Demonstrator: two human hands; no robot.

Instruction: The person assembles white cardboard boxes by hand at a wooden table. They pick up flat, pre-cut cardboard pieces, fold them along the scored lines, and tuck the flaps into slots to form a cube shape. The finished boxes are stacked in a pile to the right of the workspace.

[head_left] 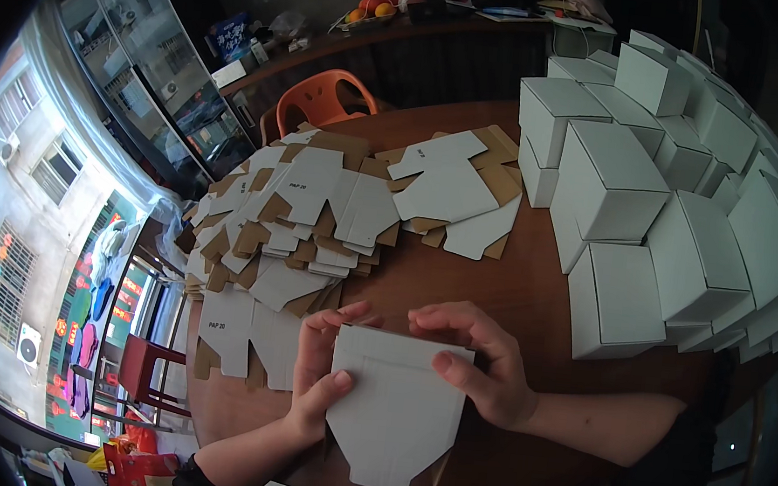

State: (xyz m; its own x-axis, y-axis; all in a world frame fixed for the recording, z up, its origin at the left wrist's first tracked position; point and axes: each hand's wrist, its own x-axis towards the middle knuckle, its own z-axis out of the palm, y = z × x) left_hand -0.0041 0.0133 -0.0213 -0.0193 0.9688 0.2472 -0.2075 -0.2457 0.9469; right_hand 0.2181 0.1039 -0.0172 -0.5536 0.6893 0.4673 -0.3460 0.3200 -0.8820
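A white cardboard box (pixel 397 403), partly folded, is held between my two hands over the near edge of the table. Its tapered flap points down toward me, and a bit of brown inner card shows at its lower right. My left hand (pixel 324 368) grips the left side, thumb on the white face. On the right side my right hand (pixel 481 360) has its thumb on the upper corner and its fingers curled over the top edge. The far side of the box is hidden. Left of it lies a heap of flat box blanks (pixel 310 184), white outside and brown inside.
Folded white boxes (pixel 610 180) are stacked high on the right of the round wooden table (pixel 445 291). More flat blanks (pixel 455 188) lie beyond my hands. An orange chair (pixel 329 92) stands at the far side, and a dark red stool (pixel 147 372) at the left.
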